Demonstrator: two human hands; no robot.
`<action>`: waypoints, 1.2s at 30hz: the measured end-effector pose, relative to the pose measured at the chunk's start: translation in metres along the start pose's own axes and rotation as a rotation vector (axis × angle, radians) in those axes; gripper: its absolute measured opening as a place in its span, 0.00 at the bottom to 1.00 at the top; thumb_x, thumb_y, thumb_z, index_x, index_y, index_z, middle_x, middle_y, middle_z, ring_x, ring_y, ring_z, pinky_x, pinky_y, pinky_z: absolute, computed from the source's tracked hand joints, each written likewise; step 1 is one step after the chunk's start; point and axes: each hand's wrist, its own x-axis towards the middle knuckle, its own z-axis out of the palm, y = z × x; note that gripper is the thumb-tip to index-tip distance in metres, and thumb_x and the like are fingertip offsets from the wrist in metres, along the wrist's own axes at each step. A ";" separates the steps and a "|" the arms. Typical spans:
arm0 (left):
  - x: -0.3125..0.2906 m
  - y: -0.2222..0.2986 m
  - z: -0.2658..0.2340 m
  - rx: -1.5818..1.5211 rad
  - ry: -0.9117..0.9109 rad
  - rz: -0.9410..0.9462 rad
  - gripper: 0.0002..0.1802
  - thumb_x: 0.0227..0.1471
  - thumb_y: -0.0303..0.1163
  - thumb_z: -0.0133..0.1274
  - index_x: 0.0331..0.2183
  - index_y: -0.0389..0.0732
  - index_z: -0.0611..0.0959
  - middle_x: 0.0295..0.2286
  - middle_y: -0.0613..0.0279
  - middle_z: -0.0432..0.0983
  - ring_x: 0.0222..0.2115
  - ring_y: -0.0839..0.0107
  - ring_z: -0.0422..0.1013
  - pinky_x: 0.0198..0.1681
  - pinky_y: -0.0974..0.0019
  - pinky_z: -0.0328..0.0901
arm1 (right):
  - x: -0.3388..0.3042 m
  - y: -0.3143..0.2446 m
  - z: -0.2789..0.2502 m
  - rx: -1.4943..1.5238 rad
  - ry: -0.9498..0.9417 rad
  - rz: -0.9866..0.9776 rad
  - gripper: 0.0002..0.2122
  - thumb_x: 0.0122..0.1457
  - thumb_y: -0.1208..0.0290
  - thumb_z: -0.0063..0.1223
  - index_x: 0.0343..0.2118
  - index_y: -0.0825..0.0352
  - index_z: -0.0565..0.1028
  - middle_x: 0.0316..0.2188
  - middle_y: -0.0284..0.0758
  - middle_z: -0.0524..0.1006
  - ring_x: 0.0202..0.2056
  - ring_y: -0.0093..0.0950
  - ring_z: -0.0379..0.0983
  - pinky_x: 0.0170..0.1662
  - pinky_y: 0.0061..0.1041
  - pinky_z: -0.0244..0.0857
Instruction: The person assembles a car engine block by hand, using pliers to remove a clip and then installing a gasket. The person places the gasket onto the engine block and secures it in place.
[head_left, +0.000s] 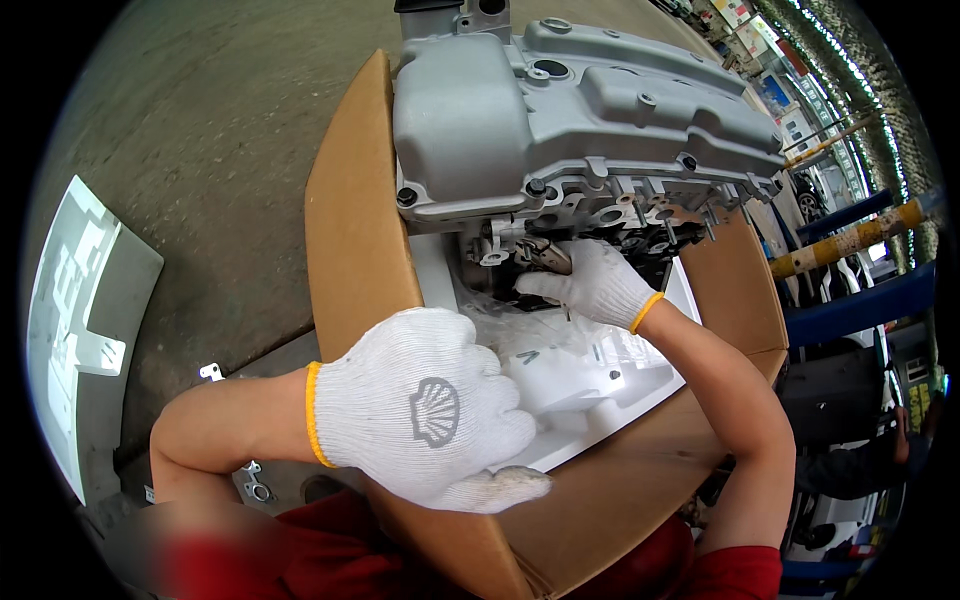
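Observation:
A large grey engine [580, 110] with a silver top cover rises out of an open cardboard box [350, 190]. My right hand [600, 285], in a white knit glove, reaches in under the cover at the engine's near side. Its thumb and fingers close around a small tan-grey metal piece [545, 255] there; how that piece joins the engine cannot be made out. My left hand [425, 415], gloved likewise, hovers over or rests on the box's near left rim. Its fingers are curled down with the tips hidden, and its thumb points right. Whether it holds anything is hidden.
White foam packing [590, 400] and clear plastic film [500, 325] lie inside the box beneath the engine. A white bent panel [90, 330] stands on the left. Small metal brackets [258, 485] lie beside my left forearm. Blue and yellow bars [860, 240] cross the right side.

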 end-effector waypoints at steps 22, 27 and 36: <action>-0.002 0.000 0.001 -0.015 0.031 0.004 0.30 0.56 0.63 0.68 0.15 0.57 0.76 0.13 0.71 0.64 0.14 0.63 0.65 0.21 0.57 0.54 | 0.003 -0.002 -0.004 -0.031 -0.037 0.004 0.32 0.60 0.40 0.74 0.48 0.71 0.89 0.36 0.48 0.89 0.39 0.48 0.86 0.51 0.41 0.78; -0.001 0.000 0.003 -0.038 0.064 0.010 0.30 0.56 0.62 0.68 0.15 0.57 0.75 0.13 0.71 0.63 0.14 0.63 0.64 0.21 0.57 0.54 | 0.002 0.011 0.034 0.229 0.185 -0.090 0.23 0.61 0.52 0.78 0.46 0.70 0.89 0.34 0.41 0.89 0.37 0.32 0.86 0.46 0.35 0.78; 0.000 0.000 0.000 -0.034 -0.025 -0.019 0.30 0.56 0.63 0.67 0.15 0.56 0.77 0.13 0.70 0.65 0.14 0.63 0.66 0.21 0.57 0.55 | 0.007 0.017 0.038 0.396 0.059 -0.022 0.22 0.62 0.56 0.79 0.49 0.70 0.88 0.36 0.37 0.90 0.37 0.25 0.84 0.46 0.32 0.78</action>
